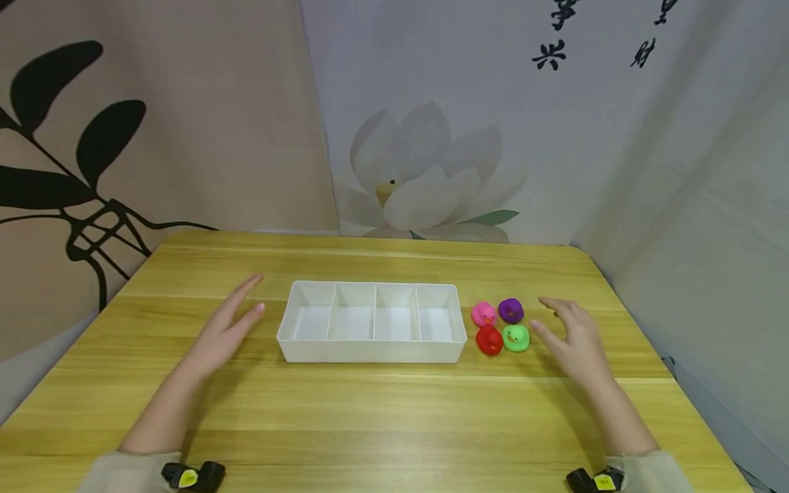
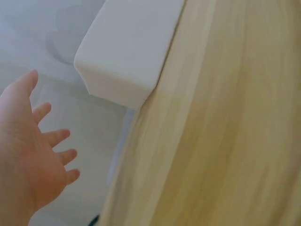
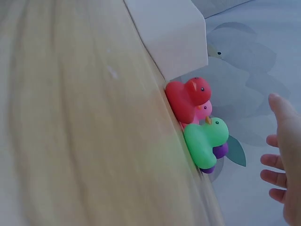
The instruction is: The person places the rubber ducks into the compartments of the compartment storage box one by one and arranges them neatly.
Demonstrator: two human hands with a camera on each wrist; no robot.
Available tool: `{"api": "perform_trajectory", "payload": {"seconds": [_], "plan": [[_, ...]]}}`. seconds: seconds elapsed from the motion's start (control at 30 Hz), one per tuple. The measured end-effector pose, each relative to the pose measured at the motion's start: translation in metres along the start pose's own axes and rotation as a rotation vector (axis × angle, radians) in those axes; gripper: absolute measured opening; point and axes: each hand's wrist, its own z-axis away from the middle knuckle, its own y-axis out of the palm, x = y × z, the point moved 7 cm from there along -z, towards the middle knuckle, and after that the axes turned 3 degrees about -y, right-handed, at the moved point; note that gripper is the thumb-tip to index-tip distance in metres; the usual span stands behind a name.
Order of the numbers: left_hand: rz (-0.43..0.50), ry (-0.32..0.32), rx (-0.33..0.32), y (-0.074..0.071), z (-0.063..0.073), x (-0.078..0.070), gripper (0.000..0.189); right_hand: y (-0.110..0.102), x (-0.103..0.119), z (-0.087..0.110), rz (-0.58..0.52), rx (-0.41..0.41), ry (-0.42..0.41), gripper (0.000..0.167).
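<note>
A white box with several compartments (image 1: 372, 351) sits mid-table, its compartments bare inside. Right of it, rubber ducks stand in a tight cluster: a pink duck (image 1: 483, 314) and a purple duck (image 1: 511, 311) behind, a red duck (image 1: 490, 340) and a green duck (image 1: 516, 338) in front. My left hand (image 1: 223, 334) is held left of the box, fingers extended, holding nothing. Just right of the ducks, my right hand (image 1: 573, 340) hovers with relaxed, spread fingers and nothing in it. In the right wrist view the green duck (image 3: 202, 141) partly hides the purple one.
The wooden table (image 1: 370, 424) reaches back to a hanging cloth (image 1: 444, 164) printed with a lotus flower. A beige curtain (image 1: 234, 123) with dark leaves hangs at the left. Each wrist wears a black camera strap, such as the left strap (image 1: 192, 476).
</note>
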Motion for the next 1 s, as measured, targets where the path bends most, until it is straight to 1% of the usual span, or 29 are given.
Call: {"api": "perform_trajectory", "payload": {"seconds": [0.1, 0.23, 0.37, 0.57, 0.67, 0.77, 0.9, 1.0], "plan": [[0.069, -0.011, 0.023, 0.005, 0.0, 0.006, 0.055, 0.004, -0.001, 0.002, -0.033, 0.004, 0.01, 0.043], [0.146, -0.008, 0.045, 0.01, -0.001, 0.013, 0.053, 0.01, -0.004, 0.004, -0.077, 0.002, 0.017, 0.038], [0.203, -0.018, 0.061, 0.014, -0.001, 0.021, 0.051, 0.018, -0.009, 0.007, -0.116, 0.013, 0.056, 0.037], [0.292, 0.011, 0.081, 0.021, -0.001, 0.027, 0.049, 0.027, -0.014, 0.011, -0.133, 0.038, 0.102, 0.037], [0.296, 0.007, 0.094, 0.024, -0.001, 0.03, 0.049, 0.03, -0.015, 0.012, -0.136, 0.045, 0.11, 0.036], [0.283, -0.016, 0.107, 0.026, 0.0, 0.033, 0.05, 0.032, -0.016, 0.013, -0.152, 0.043, 0.119, 0.035], [0.282, -0.035, 0.119, 0.029, 0.001, 0.037, 0.049, 0.036, -0.019, 0.014, -0.191, 0.043, 0.14, 0.034], [0.286, -0.038, 0.129, 0.03, 0.001, 0.038, 0.049, 0.038, -0.022, 0.016, -0.214, 0.046, 0.159, 0.033]]}}
